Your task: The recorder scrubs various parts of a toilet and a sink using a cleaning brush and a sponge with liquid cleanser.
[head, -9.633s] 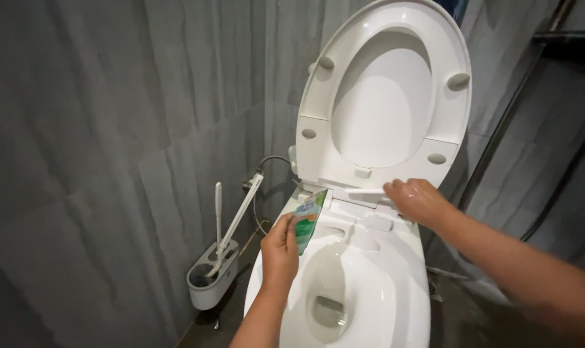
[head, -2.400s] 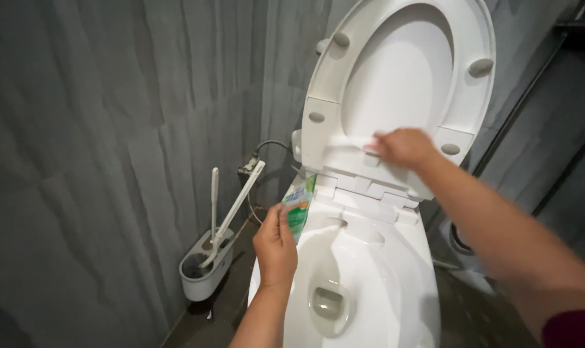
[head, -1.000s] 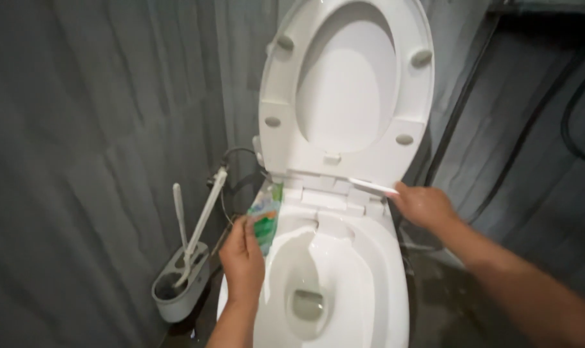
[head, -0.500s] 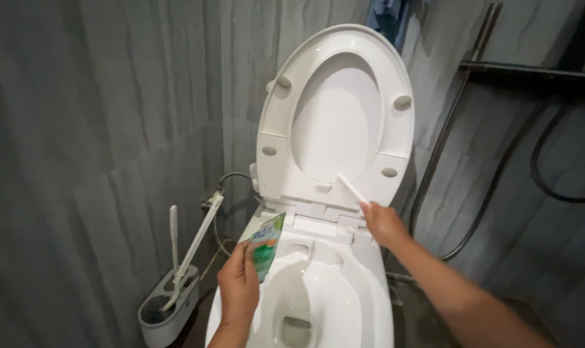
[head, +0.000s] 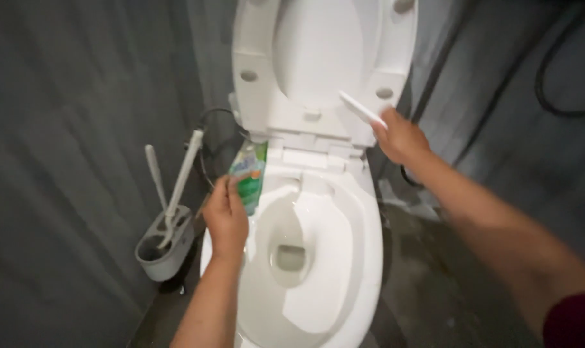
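Observation:
A white toilet bowl (head: 344,258) stands in front of me with its seat and lid (head: 318,64) raised upright. My left hand (head: 226,216) grips a green and white packet (head: 247,177) over the bowl's left rim. My right hand (head: 402,138) is lifted beside the raised lid's lower right corner and holds a thin white stick-like object (head: 362,109), angled up and to the left.
A grey holder (head: 167,248) with two white brush handles stands on the floor left of the toilet, by the grey wall. A dark cable (head: 208,142) loops behind the bowl. A black hose (head: 556,84) hangs at the right. The dark floor (head: 427,277) looks wet.
My right hand rose from the bowl's back edge to beside the raised lid, still holding the white stick. The left hand stayed at the left rim with the packet. My view shifted.

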